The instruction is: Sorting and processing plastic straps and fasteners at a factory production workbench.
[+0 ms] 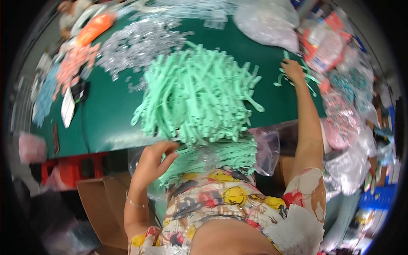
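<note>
A large heap of mint-green plastic strips (pixel 199 93), some with rounded ends, lies on the green table in front of me. More mint-green strips (pixel 212 158) are bunched at the table's front edge, over my lap. My left hand (pixel 156 160) hovers at the left end of that bunch, thumb and fingers apart, with nothing visible in it. My right arm stretches to the far right of the table. There my right hand (pixel 294 71) has its fingers closed among a few loose mint-green strips (pixel 312 76); one sticks out past the fingertips, and the finger details are blurred.
Clear plastic pieces (pixel 140 44) are piled behind the heap. Orange pieces (pixel 76 63) and blue pieces (pixel 44 100) lie at left, near a dark device (pixel 80 91). Filled plastic bags (pixel 267 23) crowd the right side. A cardboard box (pixel 102 208) stands below; another person (pixel 72 15) is far left.
</note>
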### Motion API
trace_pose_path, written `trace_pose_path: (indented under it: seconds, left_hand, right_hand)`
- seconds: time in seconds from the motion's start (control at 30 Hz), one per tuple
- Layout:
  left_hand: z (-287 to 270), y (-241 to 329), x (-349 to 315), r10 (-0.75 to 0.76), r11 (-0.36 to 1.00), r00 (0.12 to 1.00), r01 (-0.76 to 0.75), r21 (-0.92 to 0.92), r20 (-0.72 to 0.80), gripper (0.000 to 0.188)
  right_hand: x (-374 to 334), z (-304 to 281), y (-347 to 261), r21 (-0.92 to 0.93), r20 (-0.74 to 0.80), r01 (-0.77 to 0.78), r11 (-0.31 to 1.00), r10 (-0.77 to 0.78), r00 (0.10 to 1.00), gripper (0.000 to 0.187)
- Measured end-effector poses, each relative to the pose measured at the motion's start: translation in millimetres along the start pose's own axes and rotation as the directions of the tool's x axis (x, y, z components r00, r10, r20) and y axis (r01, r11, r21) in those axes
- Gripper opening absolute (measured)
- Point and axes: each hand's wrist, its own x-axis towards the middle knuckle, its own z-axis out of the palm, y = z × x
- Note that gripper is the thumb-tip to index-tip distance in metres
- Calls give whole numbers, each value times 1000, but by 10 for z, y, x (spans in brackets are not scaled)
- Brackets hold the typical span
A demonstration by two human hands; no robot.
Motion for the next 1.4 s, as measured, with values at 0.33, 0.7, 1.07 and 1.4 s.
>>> trace_pose_path:
  seconds: [0.33, 0.7, 1.07, 1.4]
  left_hand:
    - [-468, -391, 1028, 98, 965, 851, 45, 258, -516, 16]
    - [-486, -497, 1271, -25, 942, 881, 180, 284, -473, 18]
    - [-108, 169, 1061, 277, 918, 824, -379, -119, -494, 8]
    - [-231, -358, 975, 200, 980, 968, -195, 48, -152, 31]
  right_hand:
    - [-351, -777, -699, 881, -182, 187, 434, -53, 982, 25]
    - [-1213, -1470, -1378, 980, 99, -164, -115, -433, 896, 14]
    - [-1674, -989, -2670, 688, 242, -634, -353, -711, 660, 17]
    - [-1446, -1399, -2212, 553, -175, -278, -785, -436, 883, 16]
